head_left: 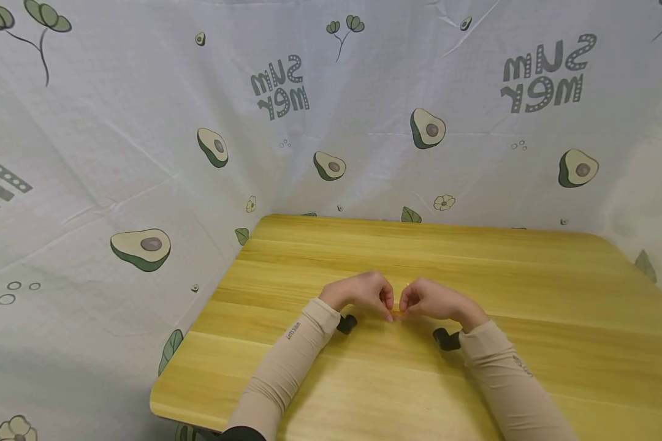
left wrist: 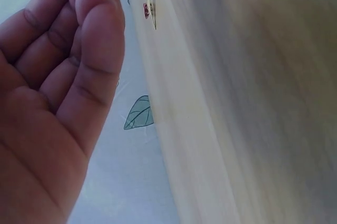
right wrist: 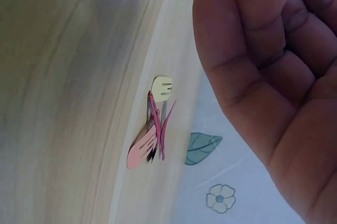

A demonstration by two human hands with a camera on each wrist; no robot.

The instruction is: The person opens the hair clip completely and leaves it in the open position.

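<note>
My left hand [head_left: 365,291] and right hand [head_left: 436,300] meet low over the middle of the table, fingertips almost together. Between them shows a small orange strip [head_left: 397,313], pinched from both sides; its kind is too small to tell. In the left wrist view, the left thumb and fingers [left wrist: 97,40] come together at the top, and the strip is out of sight. The right thumb [right wrist: 218,34] lies against the index finger in the right wrist view. Beyond the hands lie several snap hair clips, among them a yellow one [right wrist: 162,88], a pink one [right wrist: 141,149] and a magenta one [right wrist: 156,121].
The wooden table [head_left: 309,245] has rounded corners, and a white curtain [head_left: 364,110] printed with avocados hangs behind and beside it. Dark wrist camera mounts [head_left: 447,339] stick out below both wrists. Beige sleeves [head_left: 287,367] cover the forearms.
</note>
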